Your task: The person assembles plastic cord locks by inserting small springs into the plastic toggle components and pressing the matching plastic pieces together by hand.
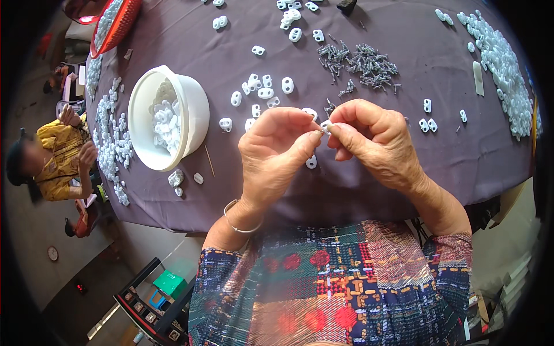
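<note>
My left hand (276,153) and my right hand (378,144) meet over the table, thumb and forefinger pinched on each. Between the fingertips shows a small white plastic cord lock piece (325,124), held by my right hand. A tiny thing sits at my left fingertips, too small to make out. Just beyond my hands lie white two-hole cord locks (265,93) in a loose group. Another cord lock (311,162) is partly visible under my hands. Small metal springs (369,66) are heaped farther out, a few of them close to my right fingers.
A white tub (199,112) with white pieces stands left, beside a thin stick (209,160). White pieces lie heaped at the left (109,138) and right (502,69) edges. A red basket (120,26) stands far left. Another person (57,155) sits beyond the table's left side.
</note>
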A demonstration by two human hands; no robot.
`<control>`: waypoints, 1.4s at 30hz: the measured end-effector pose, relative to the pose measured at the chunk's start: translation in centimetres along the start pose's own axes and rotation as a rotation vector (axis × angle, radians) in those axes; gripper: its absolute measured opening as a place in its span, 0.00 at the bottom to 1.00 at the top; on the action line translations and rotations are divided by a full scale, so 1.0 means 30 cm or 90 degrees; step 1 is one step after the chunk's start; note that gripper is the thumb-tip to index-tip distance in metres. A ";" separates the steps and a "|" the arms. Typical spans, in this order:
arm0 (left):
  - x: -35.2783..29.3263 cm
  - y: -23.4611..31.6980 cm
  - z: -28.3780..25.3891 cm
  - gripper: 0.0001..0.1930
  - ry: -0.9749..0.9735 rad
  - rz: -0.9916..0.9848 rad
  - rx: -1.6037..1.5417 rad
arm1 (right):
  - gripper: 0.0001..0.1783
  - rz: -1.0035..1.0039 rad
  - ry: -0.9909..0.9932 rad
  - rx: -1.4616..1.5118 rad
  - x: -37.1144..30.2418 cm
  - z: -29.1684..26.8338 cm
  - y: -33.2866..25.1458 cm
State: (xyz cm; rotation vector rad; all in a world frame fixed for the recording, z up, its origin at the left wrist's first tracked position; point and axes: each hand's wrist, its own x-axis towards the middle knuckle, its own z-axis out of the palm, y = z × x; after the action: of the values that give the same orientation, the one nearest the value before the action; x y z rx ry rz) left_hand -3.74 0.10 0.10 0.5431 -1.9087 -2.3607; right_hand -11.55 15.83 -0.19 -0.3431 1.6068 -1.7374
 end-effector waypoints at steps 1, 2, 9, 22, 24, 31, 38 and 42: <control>0.000 -0.002 0.000 0.11 0.005 0.006 0.009 | 0.08 0.005 0.001 0.011 -0.001 0.001 0.000; -0.001 -0.004 -0.004 0.11 0.006 0.006 0.010 | 0.08 0.005 0.000 0.011 0.000 0.001 -0.003; 0.002 -0.004 -0.005 0.11 0.004 -0.012 -0.026 | 0.08 -0.003 0.017 0.014 0.000 0.005 -0.013; -0.009 -0.008 0.000 0.11 0.030 -0.010 -0.008 | 0.07 -0.006 0.014 -0.017 -0.003 0.017 -0.002; -0.009 -0.006 -0.001 0.11 0.028 -0.011 -0.004 | 0.07 0.003 0.011 -0.018 -0.004 0.015 -0.007; -0.013 -0.005 0.011 0.10 0.044 0.002 -0.018 | 0.06 0.018 0.031 0.035 -0.004 0.020 -0.009; -0.024 -0.019 0.021 0.10 0.065 0.020 -0.016 | 0.06 -0.017 0.037 -0.019 -0.010 0.033 0.008; -0.019 -0.029 0.017 0.10 0.059 0.012 -0.014 | 0.06 -0.020 0.030 -0.034 -0.001 0.026 0.010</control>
State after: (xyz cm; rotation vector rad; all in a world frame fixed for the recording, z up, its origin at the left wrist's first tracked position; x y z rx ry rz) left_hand -3.22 0.94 -0.50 0.6192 -1.8398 -2.2993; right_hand -10.94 15.29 -0.32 -0.3580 1.6920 -1.7400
